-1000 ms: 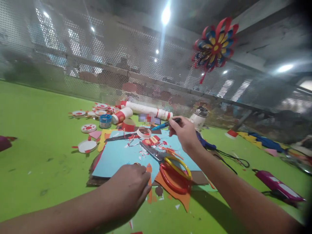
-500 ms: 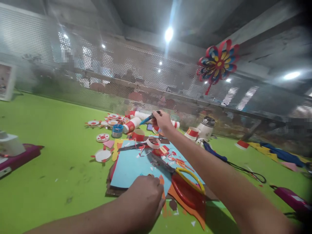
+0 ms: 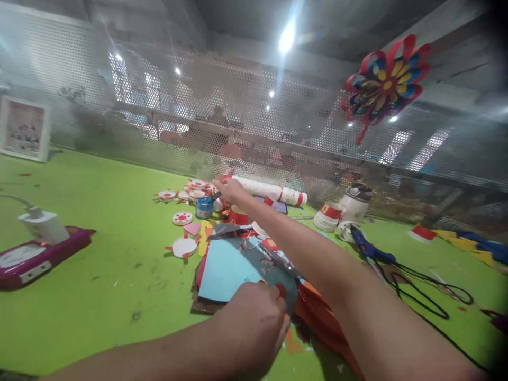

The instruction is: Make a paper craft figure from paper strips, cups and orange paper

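Observation:
My right hand (image 3: 230, 191) reaches far across the table, fingers closed round a dark-handled paintbrush (image 3: 216, 196). The brush's tip end is at the mouth of a small blue paint jar (image 3: 205, 208). My left hand (image 3: 257, 315) is curled closed over the near edge of the light blue sheet (image 3: 226, 264). Its fingers pinch a piece of orange paper (image 3: 281, 289), mostly hidden by the hand. Scissors with a red and yellow handle lie beyond it, partly covered by my right forearm; their blade (image 3: 278, 259) rests on the sheet among paper scraps.
White-and-red paper discs (image 3: 196, 184) cluster behind the jar, near a long white tube (image 3: 273, 189). At right are stacked paper cups (image 3: 328, 216), a blue glue gun (image 3: 371, 246) with its cable, and a white pot (image 3: 357, 201). A purple power strip (image 3: 75, 241) lies left.
My right hand has moved left and the paintbrush has gone from above the white-red roll to the blue jar. My left hand stays on the sheet. The view has turned left.

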A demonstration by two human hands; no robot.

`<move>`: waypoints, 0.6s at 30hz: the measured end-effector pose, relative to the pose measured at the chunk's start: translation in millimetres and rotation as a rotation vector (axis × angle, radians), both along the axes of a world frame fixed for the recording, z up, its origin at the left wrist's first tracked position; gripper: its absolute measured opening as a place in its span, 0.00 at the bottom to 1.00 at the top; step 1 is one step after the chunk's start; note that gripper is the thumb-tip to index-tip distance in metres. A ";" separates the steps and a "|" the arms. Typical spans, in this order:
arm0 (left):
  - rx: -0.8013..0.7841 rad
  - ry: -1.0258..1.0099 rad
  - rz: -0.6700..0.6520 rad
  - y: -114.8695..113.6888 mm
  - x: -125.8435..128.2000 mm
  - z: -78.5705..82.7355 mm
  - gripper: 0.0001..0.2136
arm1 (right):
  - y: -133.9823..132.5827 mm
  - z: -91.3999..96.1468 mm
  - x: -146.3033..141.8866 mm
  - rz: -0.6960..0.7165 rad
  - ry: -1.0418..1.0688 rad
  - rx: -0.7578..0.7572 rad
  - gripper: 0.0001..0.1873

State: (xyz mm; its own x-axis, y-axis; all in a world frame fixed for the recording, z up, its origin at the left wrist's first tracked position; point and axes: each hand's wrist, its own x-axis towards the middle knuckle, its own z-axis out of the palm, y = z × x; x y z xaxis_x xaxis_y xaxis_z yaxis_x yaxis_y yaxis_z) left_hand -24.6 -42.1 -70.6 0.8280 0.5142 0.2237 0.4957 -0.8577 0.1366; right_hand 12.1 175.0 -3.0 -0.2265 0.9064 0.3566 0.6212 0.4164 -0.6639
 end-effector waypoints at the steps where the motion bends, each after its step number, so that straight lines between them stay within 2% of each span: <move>1: 0.000 -0.005 -0.006 -0.2 -0.3 0.6 0.11 | -4.2 2.1 8.7 -0.040 -0.020 -0.005 0.19; 3: 0.007 -0.005 -0.006 -0.5 -1.1 1.4 0.13 | -19.5 5.5 32.4 -0.089 -0.057 -0.019 0.19; 5: -0.009 0.002 -0.015 -0.6 -1.6 1.4 0.14 | -45.1 5.6 61.9 -0.104 -0.088 -0.027 0.15; 7: -0.014 -0.001 -0.008 -0.7 -1.9 1.1 0.14 | -79.8 2.0 92.4 -0.095 -0.127 -0.042 0.12; 9: -0.002 0.004 -0.001 -1.3 -2.1 1.5 0.14 | -118.6 -4.7 119.5 -0.034 -0.267 -0.003 0.12; 11: 0.005 0.016 0.006 -1.6 -2.5 3.3 0.13 | -154.4 -12.7 140.6 -0.024 -0.344 0.002 0.12; 13: 0.002 0.031 0.011 -0.5 -3.1 6.3 0.13 | -181.4 -20.5 155.7 -0.028 -0.394 -0.058 0.11; 15: -0.001 0.034 0.041 3.0 -3.6 9.2 0.13 | -197.4 -26.9 165.6 -0.022 -0.397 -0.066 0.10; 18: -0.043 0.046 0.100 12.1 -4.2 11.9 0.13 | -205.5 -33.5 172.8 0.011 -0.377 -0.041 0.09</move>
